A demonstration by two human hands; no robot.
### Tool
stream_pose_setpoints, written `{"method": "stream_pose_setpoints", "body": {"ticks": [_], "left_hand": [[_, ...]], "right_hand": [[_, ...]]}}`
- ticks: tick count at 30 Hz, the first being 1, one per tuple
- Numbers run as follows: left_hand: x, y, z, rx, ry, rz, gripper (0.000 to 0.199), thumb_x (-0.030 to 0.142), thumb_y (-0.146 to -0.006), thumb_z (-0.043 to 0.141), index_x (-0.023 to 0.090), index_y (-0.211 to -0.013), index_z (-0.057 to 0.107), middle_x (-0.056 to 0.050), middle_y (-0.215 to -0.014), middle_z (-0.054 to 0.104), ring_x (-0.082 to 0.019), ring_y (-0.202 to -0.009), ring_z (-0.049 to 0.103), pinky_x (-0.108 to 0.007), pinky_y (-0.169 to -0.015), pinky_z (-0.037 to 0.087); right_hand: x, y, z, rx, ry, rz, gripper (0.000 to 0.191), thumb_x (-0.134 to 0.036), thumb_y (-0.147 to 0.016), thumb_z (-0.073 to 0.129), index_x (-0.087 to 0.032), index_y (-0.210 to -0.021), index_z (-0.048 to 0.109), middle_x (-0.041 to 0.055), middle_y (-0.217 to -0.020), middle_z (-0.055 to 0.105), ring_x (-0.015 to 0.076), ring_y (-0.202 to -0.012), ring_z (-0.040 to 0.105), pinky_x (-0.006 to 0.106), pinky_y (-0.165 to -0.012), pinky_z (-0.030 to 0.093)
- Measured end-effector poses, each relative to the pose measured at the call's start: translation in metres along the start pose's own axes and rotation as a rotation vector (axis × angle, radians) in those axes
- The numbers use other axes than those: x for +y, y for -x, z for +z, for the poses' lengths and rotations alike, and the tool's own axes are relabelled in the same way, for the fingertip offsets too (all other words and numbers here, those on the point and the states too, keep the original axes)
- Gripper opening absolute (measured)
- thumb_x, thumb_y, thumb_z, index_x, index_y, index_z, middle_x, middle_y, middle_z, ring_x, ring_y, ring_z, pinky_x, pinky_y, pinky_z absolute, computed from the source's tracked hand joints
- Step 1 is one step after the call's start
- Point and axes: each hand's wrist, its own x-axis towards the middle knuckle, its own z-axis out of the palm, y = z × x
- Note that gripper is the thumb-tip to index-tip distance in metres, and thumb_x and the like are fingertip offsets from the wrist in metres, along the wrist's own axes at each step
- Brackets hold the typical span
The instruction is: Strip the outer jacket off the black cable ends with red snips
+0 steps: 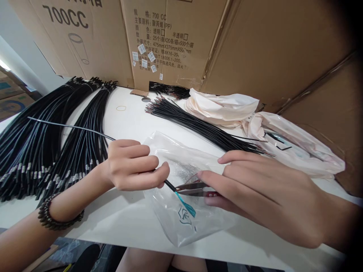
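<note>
A black cable (169,184) runs through the closed fingers of my left hand (136,164); its long tail stretches out to the left. Teal strands (187,207) fan out from its end, beyond the black sheath. My right hand (255,189) is closed around small scissors (195,189), whose handle is mostly hidden under the fingers. The scissor blades are at the cable end, where the sheath stops. Beneath both hands lies a clear plastic bag (181,230) with blue-green markings and fine clippings around its middle.
Bundles of black cables (93,128) with silvery ends cover the left of the white table (127,226). Another black bundle (198,126) lies behind the bag. White plastic bags (224,107) are at the back right, before large cardboard boxes (167,37). A rubber band (121,108) lies behind my left hand.
</note>
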Motion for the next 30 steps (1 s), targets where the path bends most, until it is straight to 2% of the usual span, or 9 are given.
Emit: {"method": "stream_pose_setpoints", "body": {"ticks": [4,7,9,13,16,20,24,30], "left_hand": [[0.003,-0.0013,0.0055,0.024,0.03,-0.084,0.029,0.031,-0.1,0.04,0.019,-0.079,0.056,0.005,-0.051,0.053,-0.007,-0.041,0.042,-0.024,-0.042,0.032],[0.0049,-0.0018,0.0082,-0.025,0.09,-0.158,0.027,0.03,-0.1,0.039,0.019,-0.082,0.054,0.005,-0.052,0.052,-0.008,-0.044,0.04,-0.026,-0.044,0.028],[0.0053,-0.002,0.0085,-0.06,0.136,-0.192,0.024,0.029,-0.1,0.039,0.019,-0.083,0.054,0.005,-0.053,0.051,-0.009,-0.045,0.04,-0.027,-0.046,0.027],[0.0054,-0.0014,0.0069,-0.077,0.162,-0.207,0.023,0.029,-0.1,0.04,0.019,-0.084,0.054,0.005,-0.053,0.05,-0.009,-0.046,0.039,-0.028,-0.047,0.026],[0.0059,-0.0008,0.0059,-0.08,0.152,-0.202,0.024,0.031,-0.1,0.038,0.02,-0.085,0.054,0.005,-0.054,0.05,-0.009,-0.047,0.04,-0.028,-0.048,0.027],[0.0066,-0.0012,0.0058,-0.077,0.14,-0.202,0.026,0.031,-0.101,0.036,0.02,-0.084,0.054,0.005,-0.053,0.049,-0.009,-0.046,0.041,-0.028,-0.047,0.027],[0.0071,-0.0015,0.0062,-0.085,0.138,-0.196,0.025,0.03,-0.1,0.038,0.02,-0.083,0.053,0.005,-0.053,0.048,-0.009,-0.046,0.041,-0.027,-0.047,0.027],[0.0072,-0.0008,0.0066,-0.092,0.136,-0.189,0.023,0.029,-0.1,0.041,0.02,-0.083,0.053,0.006,-0.053,0.047,-0.009,-0.046,0.039,-0.027,-0.047,0.027]], "right_hand": [[-0.0006,0.0048,-0.0007,0.017,0.097,-0.031,0.023,-0.016,-0.098,0.041,-0.009,-0.104,0.062,-0.0002,-0.068,0.061,0.0159,-0.07,0.056,0.032,-0.079,0.051],[-0.0002,0.008,-0.0005,0.046,0.183,-0.106,0.027,-0.013,-0.097,0.041,-0.004,-0.11,0.063,0.0031,-0.074,0.063,0.0171,-0.074,0.056,0.035,-0.087,0.049],[-0.0004,0.0092,-0.001,0.064,0.24,-0.149,0.027,-0.011,-0.095,0.044,-0.002,-0.113,0.063,0.0039,-0.074,0.062,0.0178,-0.073,0.055,0.038,-0.085,0.049],[-0.0018,0.0099,-0.0037,0.047,0.26,-0.135,0.034,-0.016,-0.09,0.056,0.002,-0.118,0.061,0.0026,-0.07,0.058,0.0187,-0.07,0.054,0.041,-0.08,0.052],[-0.0025,0.0094,-0.0044,0.055,0.277,-0.181,0.036,-0.021,-0.091,0.058,0.0,-0.119,0.061,0.0028,-0.073,0.06,0.0189,-0.073,0.056,0.041,-0.079,0.052],[-0.0025,0.0082,-0.0022,0.104,0.291,-0.171,0.025,-0.018,-0.091,0.058,-0.006,-0.112,0.065,0.0015,-0.069,0.062,0.0177,-0.07,0.058,0.039,-0.073,0.052],[-0.0018,0.0084,0.0,0.16,0.299,-0.168,0.01,-0.011,-0.09,0.056,-0.013,-0.093,0.065,-0.0002,-0.063,0.06,0.0181,-0.068,0.059,0.04,-0.07,0.05],[-0.0024,0.0059,-0.0001,0.161,0.296,-0.169,0.023,-0.01,-0.091,0.055,-0.02,-0.07,0.059,-0.0015,-0.06,0.058,0.0151,-0.063,0.055,0.037,-0.072,0.052]]}}
